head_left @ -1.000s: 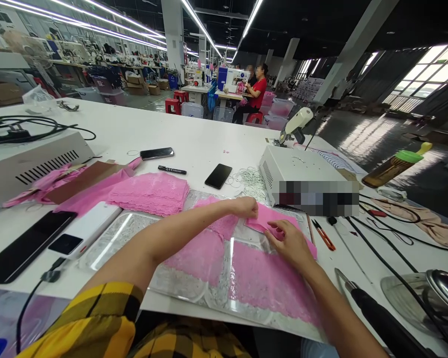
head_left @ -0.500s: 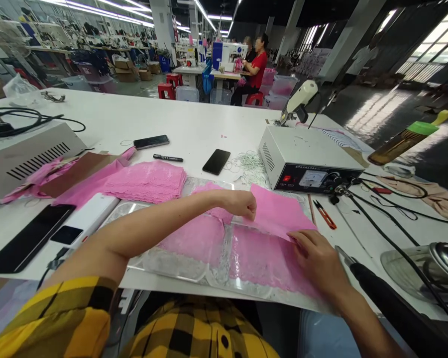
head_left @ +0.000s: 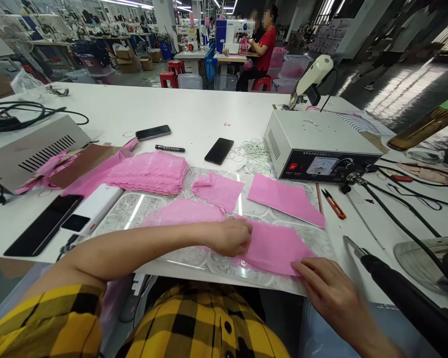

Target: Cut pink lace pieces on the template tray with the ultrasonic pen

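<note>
A plain pink fabric piece [head_left: 274, 247] lies stretched between my hands near the front edge of a clear plastic mat [head_left: 309, 242]. My left hand [head_left: 234, 237] is closed, pinching the piece's left end. At its right corner, my right hand [head_left: 326, 283] grips the edge between thumb and fingers. Behind it rests a stack of plain pink pieces [head_left: 283, 200]. To the left lie a sheer pink piece [head_left: 184, 211], partly hidden by my left forearm, and a crumpled pink piece [head_left: 218, 189]. A thick stack of pink lace fabric [head_left: 149, 171] sits further left.
At the right stand a grey control box [head_left: 321, 144] with cables, orange snips [head_left: 334, 204] and a black-handled tool [head_left: 392, 283]. Phones [head_left: 219, 150], a marker [head_left: 169, 148] and tangled thread [head_left: 256, 153] lie behind the mat. A person in red sits at a distant sewing machine.
Both hands have come toward me with the plain pink piece, off the rear stack and down over the lace-edged piece in front. The view has shifted slightly.
</note>
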A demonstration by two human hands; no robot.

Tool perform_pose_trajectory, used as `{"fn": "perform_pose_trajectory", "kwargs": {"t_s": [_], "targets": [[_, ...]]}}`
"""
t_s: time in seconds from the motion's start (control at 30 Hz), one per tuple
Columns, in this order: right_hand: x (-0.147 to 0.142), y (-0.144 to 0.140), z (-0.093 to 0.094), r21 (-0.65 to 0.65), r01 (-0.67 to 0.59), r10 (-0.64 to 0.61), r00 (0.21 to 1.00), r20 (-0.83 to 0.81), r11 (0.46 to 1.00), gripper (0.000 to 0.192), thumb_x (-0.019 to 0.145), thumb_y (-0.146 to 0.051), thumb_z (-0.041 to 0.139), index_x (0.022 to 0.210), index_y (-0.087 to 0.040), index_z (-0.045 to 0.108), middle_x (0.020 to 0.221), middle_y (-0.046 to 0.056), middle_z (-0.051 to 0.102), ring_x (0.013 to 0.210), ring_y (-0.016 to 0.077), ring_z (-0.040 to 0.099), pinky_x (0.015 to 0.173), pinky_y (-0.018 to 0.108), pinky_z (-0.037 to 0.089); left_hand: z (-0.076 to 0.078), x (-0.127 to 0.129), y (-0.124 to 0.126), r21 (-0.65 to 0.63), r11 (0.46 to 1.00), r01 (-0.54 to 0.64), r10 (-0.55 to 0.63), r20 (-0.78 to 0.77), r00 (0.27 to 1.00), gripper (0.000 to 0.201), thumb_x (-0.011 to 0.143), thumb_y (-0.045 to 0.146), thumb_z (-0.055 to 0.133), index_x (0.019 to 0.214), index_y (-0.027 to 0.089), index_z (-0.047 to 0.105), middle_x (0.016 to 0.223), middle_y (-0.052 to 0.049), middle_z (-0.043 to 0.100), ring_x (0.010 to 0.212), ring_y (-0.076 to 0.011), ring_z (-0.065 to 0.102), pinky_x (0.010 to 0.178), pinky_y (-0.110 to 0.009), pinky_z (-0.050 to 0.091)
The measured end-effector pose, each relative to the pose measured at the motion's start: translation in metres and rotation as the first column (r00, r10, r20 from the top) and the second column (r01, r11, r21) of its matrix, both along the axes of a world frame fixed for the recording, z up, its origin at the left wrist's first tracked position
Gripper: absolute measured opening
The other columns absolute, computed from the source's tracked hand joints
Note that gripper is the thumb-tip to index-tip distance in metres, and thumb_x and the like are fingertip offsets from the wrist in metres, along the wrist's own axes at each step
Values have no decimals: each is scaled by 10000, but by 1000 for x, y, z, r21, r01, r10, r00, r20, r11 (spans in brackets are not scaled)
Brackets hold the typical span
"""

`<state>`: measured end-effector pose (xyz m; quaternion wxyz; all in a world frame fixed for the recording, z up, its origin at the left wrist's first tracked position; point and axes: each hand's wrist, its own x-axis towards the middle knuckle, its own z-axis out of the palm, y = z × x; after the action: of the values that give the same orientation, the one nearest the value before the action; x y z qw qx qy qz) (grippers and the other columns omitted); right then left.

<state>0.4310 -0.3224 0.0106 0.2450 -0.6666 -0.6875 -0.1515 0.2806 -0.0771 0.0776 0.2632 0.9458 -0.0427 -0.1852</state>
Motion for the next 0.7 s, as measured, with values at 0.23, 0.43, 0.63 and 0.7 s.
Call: {"fn": "perform_pose_trajectory", "kwargs": {"t_s": [0.23, 0.43, 0.63, 0.7], "targets": [[-1, -4, 4, 11, -6, 7, 996, -91, 1000, 243, 892, -118, 566, 1110, -201, 636, 924, 57, 701, 873, 172, 664, 810, 313, 559, -8, -11, -5, 49, 999, -9, 6, 63, 998, 163, 867, 122, 588, 714, 151, 638, 940, -47, 611, 886, -174, 541, 821, -302, 395], [-3, -8, 11, -48, 14, -24, 974, -224, 999, 195, 906, -119, 558, 1045, -233, 631, 941, 47, 707, 907, 164, 679, 801, 308, 596, -17, -15, -6, 63, 998, -32, 23, 147, 989, 169, 883, 104, 563, 732, 146, 627, 939, -45, 611, 881, -166, 539, 813, -303, 372], [-4, -8, 12, -60, 33, -48, 958, -283, 998, 167, 908, -123, 553, 993, -231, 649, 949, 48, 717, 922, 162, 683, 805, 301, 600, -21, -16, -6, 67, 997, -48, 34, 194, 980, 159, 887, 115, 578, 741, 148, 631, 934, -37, 615, 872, -164, 540, 797, -300, 362], [-4, -8, 11, -63, 45, -62, 954, -294, 997, 159, 906, -124, 554, 974, -229, 652, 945, 46, 719, 920, 162, 684, 808, 300, 598, -22, -16, -6, 70, 996, -55, 40, 204, 978, 157, 879, 111, 584, 735, 149, 632, 930, -36, 617, 863, -163, 542, 787, -296, 365]]}}
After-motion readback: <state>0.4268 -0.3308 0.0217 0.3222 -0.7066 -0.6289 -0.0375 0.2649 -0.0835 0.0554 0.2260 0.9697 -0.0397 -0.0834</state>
